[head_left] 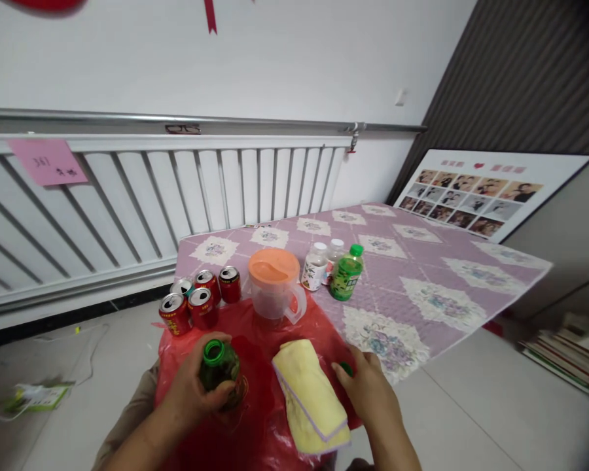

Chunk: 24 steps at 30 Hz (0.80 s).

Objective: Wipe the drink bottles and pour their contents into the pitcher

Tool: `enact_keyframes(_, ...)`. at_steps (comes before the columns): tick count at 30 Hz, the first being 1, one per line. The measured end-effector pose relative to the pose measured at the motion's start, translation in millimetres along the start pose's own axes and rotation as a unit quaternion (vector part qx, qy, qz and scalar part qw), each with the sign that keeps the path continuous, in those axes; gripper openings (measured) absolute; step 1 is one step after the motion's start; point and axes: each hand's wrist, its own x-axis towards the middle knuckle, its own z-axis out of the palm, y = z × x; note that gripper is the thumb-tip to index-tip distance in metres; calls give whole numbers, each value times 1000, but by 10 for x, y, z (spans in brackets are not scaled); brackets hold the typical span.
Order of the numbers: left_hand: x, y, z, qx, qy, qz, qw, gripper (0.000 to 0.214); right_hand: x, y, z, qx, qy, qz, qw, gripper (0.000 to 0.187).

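Note:
My left hand (pixel 192 391) is wrapped round a green bottle (pixel 219 366) whose neck is uncapped, held upright over a red plastic sheet (pixel 255 418). My right hand (pixel 368 386) rests at the sheet's right edge with its fingers pinched on a small green cap (pixel 345 368). A folded yellow cloth (pixel 310 396) lies between the two hands.
Beyond the hands stand several red cans (pixel 196 302), a clear pitcher with an orange lid (pixel 275 284), two white-capped bottles (pixel 315 267) and a capped green bottle (pixel 347 273) on a purple patterned table cover (pixel 422 275). A white radiator (pixel 152 196) lines the wall. A photo board (pixel 476 193) leans at right.

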Motion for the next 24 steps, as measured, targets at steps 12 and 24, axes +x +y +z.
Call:
enact_keyframes(12,-20,21,-22,-17,-15,-3,1000,53,98,109,287,90,48,-78,992,20)
enact_keyframes(24,4,2,30,-29,-15,-10,999,56,-9,-576,118,466,48,-26,883,46)
